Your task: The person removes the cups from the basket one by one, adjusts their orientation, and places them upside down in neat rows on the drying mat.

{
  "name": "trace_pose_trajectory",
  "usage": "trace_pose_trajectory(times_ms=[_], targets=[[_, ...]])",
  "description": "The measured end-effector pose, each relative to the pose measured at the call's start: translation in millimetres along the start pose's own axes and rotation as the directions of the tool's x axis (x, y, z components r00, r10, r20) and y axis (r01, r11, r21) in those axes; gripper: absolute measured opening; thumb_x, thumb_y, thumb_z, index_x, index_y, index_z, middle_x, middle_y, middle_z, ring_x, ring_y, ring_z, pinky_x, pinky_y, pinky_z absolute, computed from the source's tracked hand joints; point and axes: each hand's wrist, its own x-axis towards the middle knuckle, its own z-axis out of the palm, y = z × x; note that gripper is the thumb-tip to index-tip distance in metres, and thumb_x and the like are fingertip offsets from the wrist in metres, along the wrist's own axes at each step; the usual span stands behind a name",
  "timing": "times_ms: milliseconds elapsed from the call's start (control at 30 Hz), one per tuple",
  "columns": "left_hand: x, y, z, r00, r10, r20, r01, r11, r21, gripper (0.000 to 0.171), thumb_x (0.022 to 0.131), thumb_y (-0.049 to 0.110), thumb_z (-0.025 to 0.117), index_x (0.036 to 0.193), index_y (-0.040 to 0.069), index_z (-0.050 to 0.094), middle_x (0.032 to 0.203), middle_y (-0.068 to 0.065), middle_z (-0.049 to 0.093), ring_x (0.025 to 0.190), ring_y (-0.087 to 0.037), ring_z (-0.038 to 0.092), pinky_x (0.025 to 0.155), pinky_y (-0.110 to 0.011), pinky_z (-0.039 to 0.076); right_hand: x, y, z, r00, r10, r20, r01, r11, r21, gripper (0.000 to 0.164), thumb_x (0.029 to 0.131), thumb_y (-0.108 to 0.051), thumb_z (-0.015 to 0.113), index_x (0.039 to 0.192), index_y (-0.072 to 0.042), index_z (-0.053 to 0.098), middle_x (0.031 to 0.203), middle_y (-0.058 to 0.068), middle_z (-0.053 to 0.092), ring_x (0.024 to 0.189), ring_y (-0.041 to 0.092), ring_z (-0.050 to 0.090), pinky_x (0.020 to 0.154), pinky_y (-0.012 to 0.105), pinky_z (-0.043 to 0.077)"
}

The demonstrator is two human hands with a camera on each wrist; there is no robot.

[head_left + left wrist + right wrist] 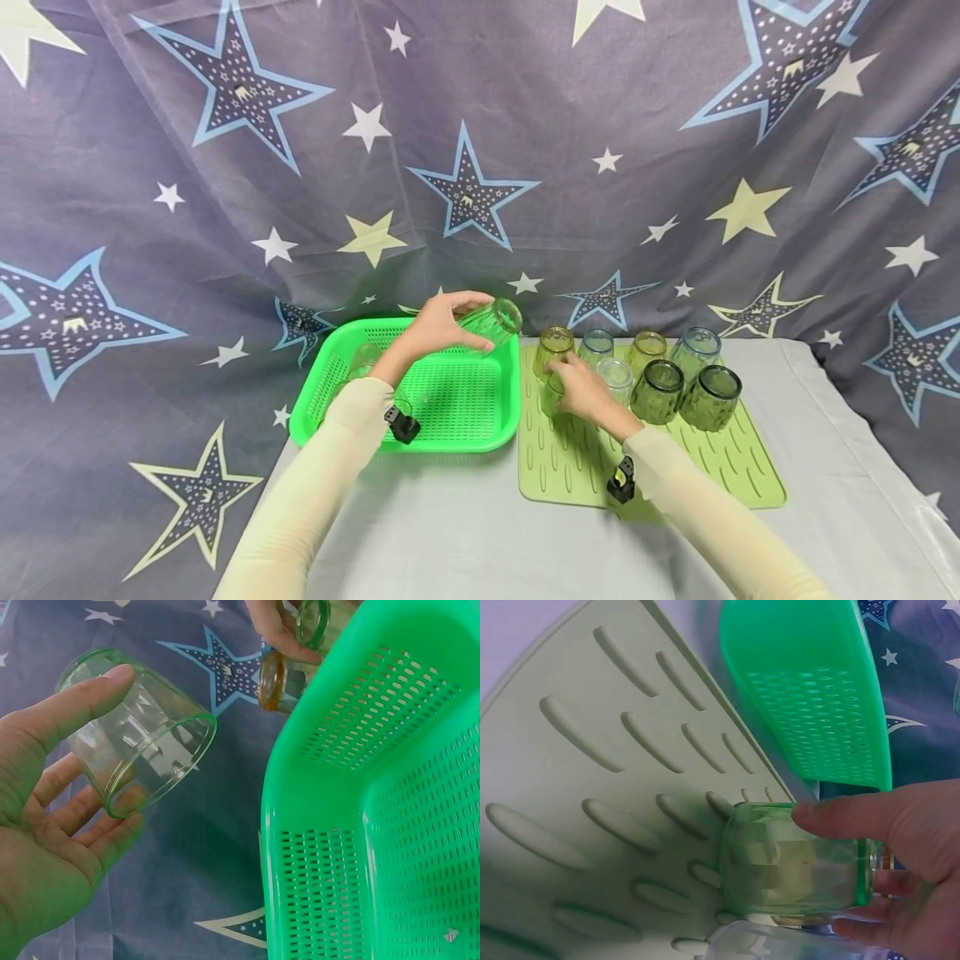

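Observation:
My left hand (437,323) holds a pale green drinking glass (142,739) above the back right of the green basket (450,447), thumb on one side and fingers on the other. The glass is tilted, and its open rim shows in the left wrist view. On the light green drying mat (558,479), my right hand (587,390) grips another green glass (795,859) at the mat's left side. Thumb and fingers are around its base end, its other end at the mat. Right behind it stands an amber glass (556,340).
More upturned glasses stand on the mat: blue ones (697,346), a yellow one (648,344), a clear one (617,379) and two dark green ones (660,392). Inside the basket's left end is a clear glass (364,358). A star-patterned curtain (450,100) hangs behind the table.

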Motion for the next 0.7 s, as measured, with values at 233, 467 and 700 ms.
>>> trace_pose_trajectory(times_ms=[233,467,700], targets=[[3.5,2.9,2.6,0.999,0.015,-0.048,-0.016,0.999,-0.029,0.075,0.072,0.025,0.095,0.14,0.019,0.063,0.141,-0.007,0.064,0.132,-0.026,0.06,0.127,-0.049,0.025,2.2,-2.0,-15.7,1.0,-0.008,-0.016,0.009,0.999,0.044,0.075,0.071,-0.012,0.091,0.139,-0.008,0.06,0.141,0.032,0.052,0.123,0.051,0.057,0.089,0.063,0.056],[5.7,7.8,9.8,0.996,-0.014,-0.086,0.0,0.987,-0.161,0.074,0.074,0.022,0.094,0.14,0.019,0.062,0.141,-0.007,0.064,0.133,-0.026,0.058,0.113,-0.045,0.046,2.0,-2.6,-47.1,0.998,-0.026,-0.061,0.036,0.985,0.167,0.076,0.078,-0.021,0.089,0.144,-0.007,0.054,0.131,0.024,0.057,0.117,0.044,0.059,0.092,0.059,0.055],[9.6,17.4,17.1,0.988,-0.062,-0.139,0.027,0.97,-0.241,0.077,0.075,0.031,0.093,0.143,0.022,0.06,0.145,-0.005,0.06,0.133,-0.024,0.057,0.113,-0.046,0.046,4.6,-9.6,-90.5,0.992,-0.02,-0.122,0.069,0.912,0.405,0.082,0.082,-0.023,0.087,0.151,-0.007,0.045,0.136,0.027,0.056,0.125,0.046,0.056,0.102,0.059,0.049]])
